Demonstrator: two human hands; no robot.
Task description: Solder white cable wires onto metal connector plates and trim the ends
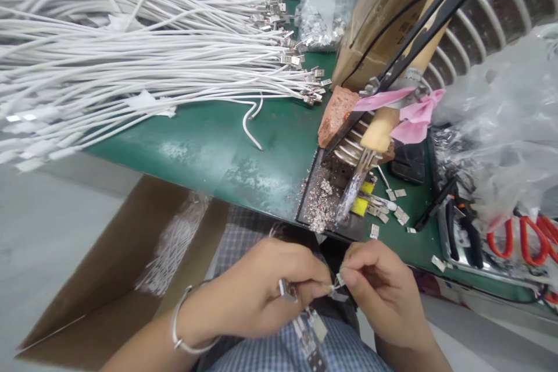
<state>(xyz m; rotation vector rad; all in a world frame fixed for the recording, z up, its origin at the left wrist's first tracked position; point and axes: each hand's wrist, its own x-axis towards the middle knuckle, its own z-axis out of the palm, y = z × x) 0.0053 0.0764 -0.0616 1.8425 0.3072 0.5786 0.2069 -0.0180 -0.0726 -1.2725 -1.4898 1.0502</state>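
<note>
My left hand (pixel 274 285) is closed in a pinch on the thin white end of a cable (pixel 333 289). A metal USB connector (pixel 288 290) sticks out between its fingers. Below that hand hang more metal connector pieces (pixel 307 343), slightly blurred. My right hand (pixel 383 290) is closed too, thumb and fingertips pinching a small pale connector piece (pixel 340 280) right beside the cable end. Both hands are close together above the lap, in front of the table edge. The cable's length is mostly hidden behind the left hand.
Bundles of white cables (pixel 174 58) lie on the green table (pixel 200 151). A soldering iron (pixel 375 133) with a pink tie hangs over a dark tray (pixel 309 192) of solder crumbs. Red-handled tools (pixel 534 241) lie at right. A cardboard box (pixel 104 244) stands lower left.
</note>
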